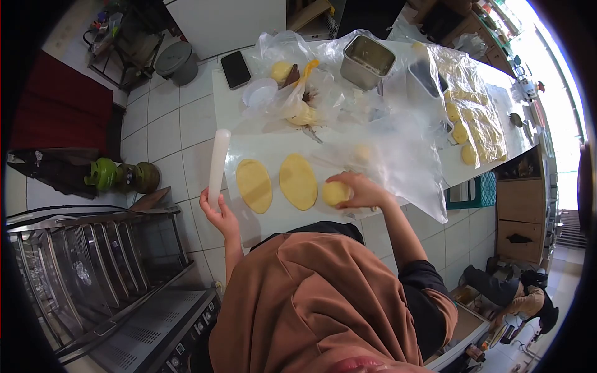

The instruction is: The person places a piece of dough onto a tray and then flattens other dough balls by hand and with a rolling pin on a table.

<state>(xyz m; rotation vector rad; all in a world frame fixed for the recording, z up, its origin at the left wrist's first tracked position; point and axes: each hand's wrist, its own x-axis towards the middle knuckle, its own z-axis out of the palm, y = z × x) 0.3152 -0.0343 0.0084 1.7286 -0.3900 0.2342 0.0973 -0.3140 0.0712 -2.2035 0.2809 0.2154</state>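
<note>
My left hand is closed round the lower end of a white rolling pin, held upright beside the table's left edge. With fingers curved over it, my right hand grips a round dough ball on the white table. Left of that ball lie two flattened dough ovals: one oval close by, and another oval farther left. A clear plastic sheet spreads to the right of my right hand, and a pale ball shows dimly beneath it.
At the back stand a metal container, a phone and a plastic bag with yellow contents. Plastic-covered dough pieces lie at the right. A metal rack is at left. A person is at the far right.
</note>
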